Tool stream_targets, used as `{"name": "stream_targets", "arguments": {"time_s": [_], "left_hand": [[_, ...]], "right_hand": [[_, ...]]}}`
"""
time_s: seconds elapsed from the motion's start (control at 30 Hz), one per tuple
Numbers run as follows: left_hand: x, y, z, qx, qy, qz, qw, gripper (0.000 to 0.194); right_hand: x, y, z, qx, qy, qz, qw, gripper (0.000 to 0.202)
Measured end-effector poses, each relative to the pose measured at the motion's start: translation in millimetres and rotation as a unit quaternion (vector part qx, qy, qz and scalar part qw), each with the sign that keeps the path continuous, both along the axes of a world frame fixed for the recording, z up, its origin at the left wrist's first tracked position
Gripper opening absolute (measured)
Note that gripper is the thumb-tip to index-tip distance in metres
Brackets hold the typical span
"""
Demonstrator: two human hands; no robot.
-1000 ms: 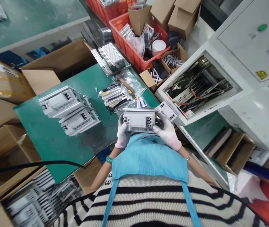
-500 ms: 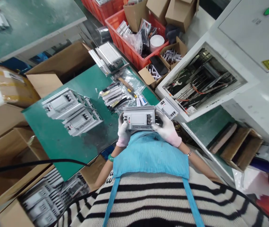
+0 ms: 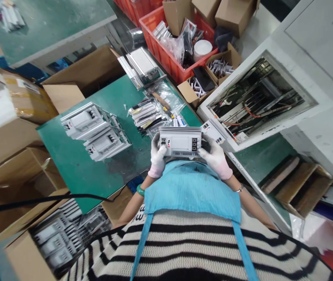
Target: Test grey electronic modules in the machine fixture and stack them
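A silver finned metal housing [image 3: 181,142] with black terminal blocks and a small red-and-black logo is held level in front of the blue apron. My left hand [image 3: 157,156], in a white glove, grips its left end. Gloved likewise, my right hand [image 3: 215,156] is closed on the right end. Just beyond my right hand lies a similar housing [image 3: 211,130], partly covered by the hand. Stacked housings [image 3: 102,146] of the same kind stand on the green table [image 3: 96,183] to the left.
Behind the held housing are a pile of thin strips [image 3: 146,117], a hammer [image 3: 161,100] and finned heat sinks [image 3: 143,64]. A white machine with an opening [image 3: 260,101] rises at the right. A red crate [image 3: 166,54] stands beyond; a carton of housings [image 3: 58,242] is at lower left.
The view has shifted slightly, so the surroundings appear further right. The housing stays between both hands, tipped a little differently.
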State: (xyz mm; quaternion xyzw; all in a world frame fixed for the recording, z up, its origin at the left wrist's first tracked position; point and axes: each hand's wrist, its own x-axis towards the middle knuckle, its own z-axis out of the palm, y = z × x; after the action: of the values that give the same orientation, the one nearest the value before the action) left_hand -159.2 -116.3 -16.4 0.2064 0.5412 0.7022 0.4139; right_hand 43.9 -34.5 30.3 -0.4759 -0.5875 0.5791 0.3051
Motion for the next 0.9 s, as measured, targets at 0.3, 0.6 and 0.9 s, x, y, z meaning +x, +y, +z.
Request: {"name": "stream_targets", "arguments": {"time_s": [0.3,0.6,0.9], "left_hand": [[-1,-2,-1.9,0.002,-0.021,0.005,1.000,0.074],[-6,-6,-3.9,-0.011,-0.009,0.004,1.000,0.079],[-4,-4,2.8,-0.002,0.000,-0.023,1.000,0.089]], "right_hand": [[1,0,-1.5,0.006,-0.014,0.010,1.000,0.073],[-1,4,-11.6,-0.035,0.039,0.012,0.999,0.089],[-5,-2,-20.2,-0.095,0.051,0.122,0.987,0.071]]}}
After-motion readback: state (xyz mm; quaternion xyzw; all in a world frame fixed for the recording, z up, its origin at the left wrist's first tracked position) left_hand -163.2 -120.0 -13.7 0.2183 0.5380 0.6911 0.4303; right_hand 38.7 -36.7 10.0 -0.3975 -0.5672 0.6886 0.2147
